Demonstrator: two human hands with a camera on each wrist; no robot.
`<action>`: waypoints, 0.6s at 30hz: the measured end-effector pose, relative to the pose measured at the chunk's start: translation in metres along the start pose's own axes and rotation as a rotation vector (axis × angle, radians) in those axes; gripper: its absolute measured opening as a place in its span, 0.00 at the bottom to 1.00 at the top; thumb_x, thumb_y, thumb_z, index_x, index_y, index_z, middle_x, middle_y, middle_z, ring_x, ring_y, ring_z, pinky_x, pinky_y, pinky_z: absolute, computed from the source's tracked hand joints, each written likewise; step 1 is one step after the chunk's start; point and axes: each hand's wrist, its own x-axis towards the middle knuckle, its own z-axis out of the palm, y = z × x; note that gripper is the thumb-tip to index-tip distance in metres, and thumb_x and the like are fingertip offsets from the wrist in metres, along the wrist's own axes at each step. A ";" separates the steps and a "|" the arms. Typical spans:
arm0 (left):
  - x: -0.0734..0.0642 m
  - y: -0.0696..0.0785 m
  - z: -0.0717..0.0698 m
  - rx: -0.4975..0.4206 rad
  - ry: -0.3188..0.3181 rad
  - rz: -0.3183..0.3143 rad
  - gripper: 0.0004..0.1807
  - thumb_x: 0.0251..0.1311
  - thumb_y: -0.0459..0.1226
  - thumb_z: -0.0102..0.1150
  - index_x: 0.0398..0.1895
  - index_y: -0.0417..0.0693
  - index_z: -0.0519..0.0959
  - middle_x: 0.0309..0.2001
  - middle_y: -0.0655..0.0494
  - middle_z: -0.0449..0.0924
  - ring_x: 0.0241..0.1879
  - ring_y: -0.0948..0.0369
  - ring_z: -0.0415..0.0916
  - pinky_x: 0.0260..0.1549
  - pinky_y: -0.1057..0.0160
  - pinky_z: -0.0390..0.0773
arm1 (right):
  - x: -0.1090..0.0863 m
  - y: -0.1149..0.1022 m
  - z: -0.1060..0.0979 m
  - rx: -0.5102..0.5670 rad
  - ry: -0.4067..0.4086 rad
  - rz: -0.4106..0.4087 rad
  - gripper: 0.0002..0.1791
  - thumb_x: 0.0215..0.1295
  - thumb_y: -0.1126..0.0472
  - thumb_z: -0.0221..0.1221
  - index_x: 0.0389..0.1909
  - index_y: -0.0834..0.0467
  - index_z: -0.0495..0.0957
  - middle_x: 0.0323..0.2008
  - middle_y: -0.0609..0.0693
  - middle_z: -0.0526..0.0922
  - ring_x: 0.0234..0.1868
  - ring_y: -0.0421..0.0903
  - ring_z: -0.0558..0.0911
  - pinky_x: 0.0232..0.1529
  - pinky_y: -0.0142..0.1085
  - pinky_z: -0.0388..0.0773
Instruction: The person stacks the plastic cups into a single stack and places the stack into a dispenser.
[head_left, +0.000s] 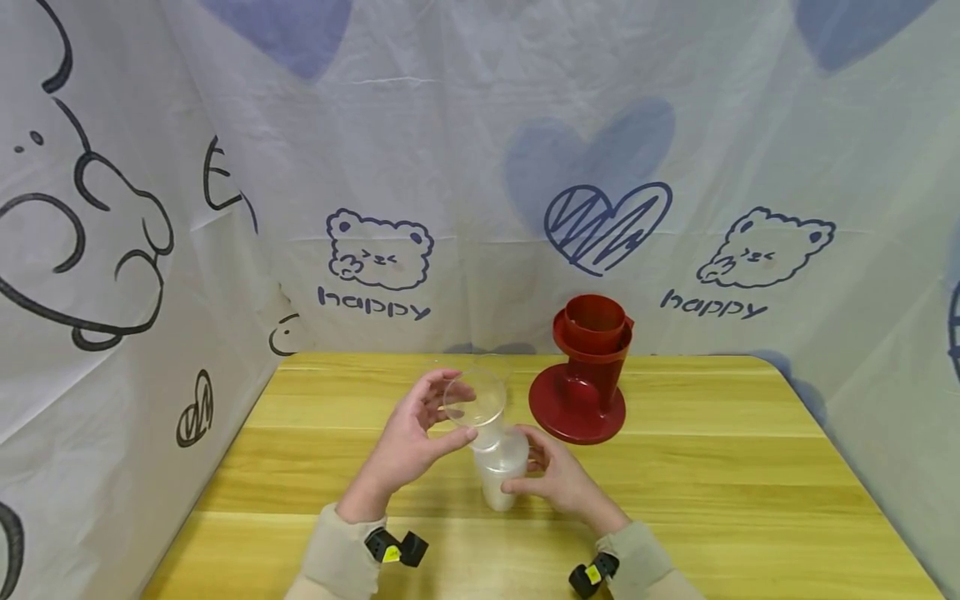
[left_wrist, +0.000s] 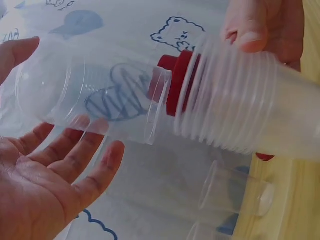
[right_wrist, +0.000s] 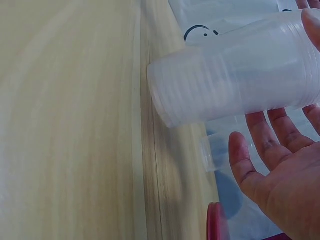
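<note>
Cup [head_left: 483,407] sits between the thumb and fingers of your left hand [head_left: 416,433], close by the rim end of the cup stack [head_left: 501,471] your right hand [head_left: 558,479] grips. You seem to be parting or joining them, so the next move likely calls for aligned rims; room opens leftward over the table [head_left: 300,450], while the red stand [head_left: 592,379] crowds your right, near the far edge.

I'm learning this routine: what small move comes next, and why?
I'd probably move the single cup in the left hand clear of the stack in the right hand: it's above the stack's top rim, not nested, and other clear cups stand on the table.
</note>
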 end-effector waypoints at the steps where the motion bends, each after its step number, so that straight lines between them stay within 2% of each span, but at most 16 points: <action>1: 0.000 -0.001 0.001 0.001 -0.013 0.003 0.36 0.53 0.25 0.69 0.65 0.41 0.64 0.56 0.40 0.75 0.57 0.45 0.72 0.54 0.44 0.75 | 0.000 0.000 0.000 0.001 -0.002 -0.002 0.39 0.54 0.58 0.73 0.66 0.58 0.67 0.59 0.55 0.75 0.55 0.52 0.78 0.57 0.45 0.74; 8: -0.001 -0.009 0.007 -0.039 -0.082 -0.020 0.36 0.55 0.25 0.67 0.66 0.39 0.63 0.59 0.41 0.74 0.58 0.44 0.72 0.59 0.45 0.72 | -0.001 -0.002 0.000 -0.009 0.001 0.019 0.40 0.55 0.58 0.73 0.67 0.57 0.67 0.60 0.53 0.74 0.57 0.52 0.76 0.59 0.46 0.73; 14: -0.002 -0.015 0.008 -0.009 -0.112 -0.066 0.38 0.55 0.28 0.68 0.68 0.35 0.61 0.60 0.41 0.73 0.60 0.47 0.72 0.63 0.48 0.68 | -0.001 -0.002 0.001 0.003 -0.001 0.023 0.39 0.56 0.63 0.72 0.68 0.59 0.65 0.61 0.56 0.74 0.58 0.55 0.76 0.59 0.50 0.73; 18: -0.002 -0.018 0.010 0.018 -0.137 -0.072 0.37 0.55 0.29 0.69 0.67 0.39 0.62 0.60 0.40 0.72 0.60 0.46 0.72 0.63 0.48 0.67 | 0.000 -0.001 0.001 0.015 -0.005 0.013 0.39 0.56 0.65 0.71 0.68 0.62 0.65 0.60 0.59 0.74 0.56 0.57 0.76 0.59 0.53 0.73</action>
